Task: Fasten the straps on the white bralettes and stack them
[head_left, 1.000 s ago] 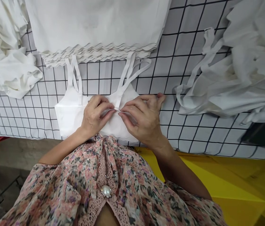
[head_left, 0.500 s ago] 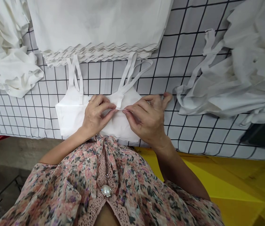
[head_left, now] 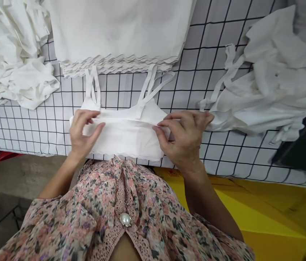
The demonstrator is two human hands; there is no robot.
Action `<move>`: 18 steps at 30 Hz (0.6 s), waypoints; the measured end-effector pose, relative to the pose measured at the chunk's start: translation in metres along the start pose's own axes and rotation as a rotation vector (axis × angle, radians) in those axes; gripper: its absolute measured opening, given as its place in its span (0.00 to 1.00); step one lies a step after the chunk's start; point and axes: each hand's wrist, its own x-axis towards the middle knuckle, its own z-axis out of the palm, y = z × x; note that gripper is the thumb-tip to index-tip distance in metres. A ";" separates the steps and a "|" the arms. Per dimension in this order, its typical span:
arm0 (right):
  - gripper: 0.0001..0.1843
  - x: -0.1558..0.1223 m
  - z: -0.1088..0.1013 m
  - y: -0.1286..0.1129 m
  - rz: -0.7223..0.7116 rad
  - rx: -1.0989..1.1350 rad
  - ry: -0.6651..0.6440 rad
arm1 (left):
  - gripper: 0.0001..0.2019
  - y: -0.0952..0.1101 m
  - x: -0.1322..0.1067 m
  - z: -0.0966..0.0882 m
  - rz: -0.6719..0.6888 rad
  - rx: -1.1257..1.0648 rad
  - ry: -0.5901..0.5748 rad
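A white bralette (head_left: 125, 134) lies flat on a white mat with a black grid (head_left: 44, 127), its pair of thin straps (head_left: 149, 88) running away from me. My left hand (head_left: 83, 132) is on the bralette's left end, with the thumb and fingers gripping the folded upper band. At the right end, my right hand (head_left: 184, 136) pinches the same band between thumb and fingers. The band looks stretched across the cup area between my hands. A gold ring shows in the earlier frames, but my fingers' angle hides it now.
A stack of white garments with scalloped hems (head_left: 114, 32) lies just beyond the straps. Crumpled white garments sit at left (head_left: 14, 69) and right (head_left: 272, 98). A dark item (head_left: 302, 145) lies at far right. A yellow surface (head_left: 267, 214) runs below the mat.
My hands have moved apart, from pinching a thin strip at the bralette's centre to holding its two ends. The band now spans between them.
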 end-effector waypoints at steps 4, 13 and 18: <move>0.18 -0.006 0.001 -0.008 -0.024 0.026 -0.011 | 0.11 -0.017 -0.025 -0.030 -0.104 0.151 0.087; 0.28 -0.039 0.007 0.013 0.114 -0.100 0.100 | 0.26 -0.046 -0.054 -0.033 -0.253 0.260 0.123; 0.16 -0.040 0.012 0.014 0.157 0.005 0.111 | 0.18 -0.050 -0.052 -0.036 -0.341 0.155 0.145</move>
